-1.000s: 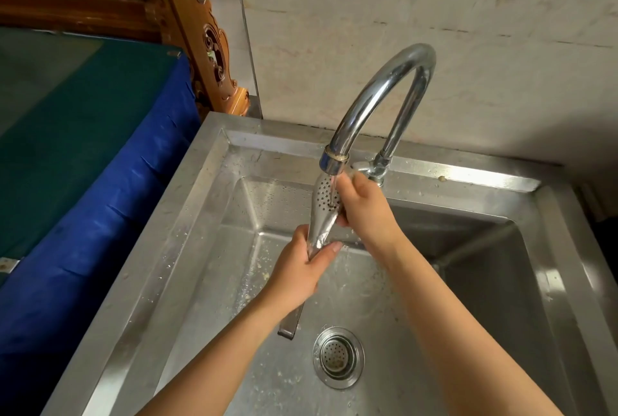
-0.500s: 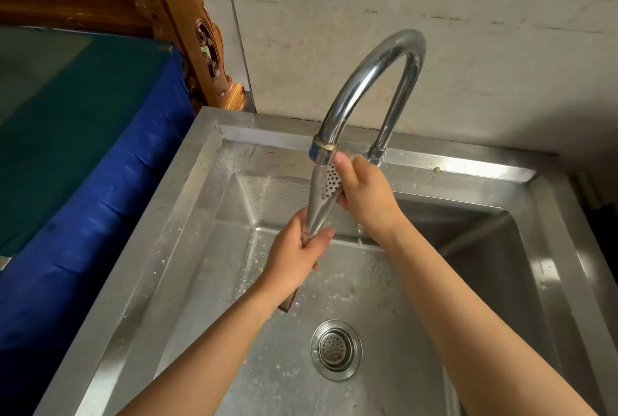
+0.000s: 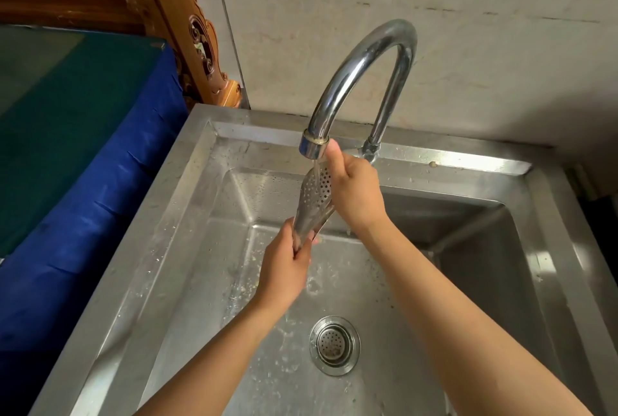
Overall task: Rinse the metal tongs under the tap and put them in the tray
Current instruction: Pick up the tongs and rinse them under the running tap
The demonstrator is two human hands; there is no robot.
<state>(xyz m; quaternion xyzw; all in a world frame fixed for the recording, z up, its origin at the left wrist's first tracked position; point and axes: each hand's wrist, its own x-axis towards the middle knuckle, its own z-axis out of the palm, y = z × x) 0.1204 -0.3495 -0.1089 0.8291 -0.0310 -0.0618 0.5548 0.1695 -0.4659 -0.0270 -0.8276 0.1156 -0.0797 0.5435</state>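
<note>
The metal tongs (image 3: 314,201) stand nearly upright with their perforated head right under the spout of the curved chrome tap (image 3: 354,71). A thin stream of water runs onto the head. My left hand (image 3: 287,265) grips the tongs' narrow lower part, hiding the handle end. My right hand (image 3: 354,191) curls round the right side of the perforated head, thumb pointing up beside the spout. No tray is in view.
The steel sink (image 3: 434,168) lies below, wet and flecked with crumbs, with a round drain strainer (image 3: 334,345) in its floor. A blue and green covered surface (image 3: 73,134) borders it on the left, carved wooden furniture (image 3: 187,27) behind that. A pale wall rises behind the tap.
My left hand has slid up the tongs, so the handle end that stuck out below it is now hidden. My right hand stays on the head under the spout.
</note>
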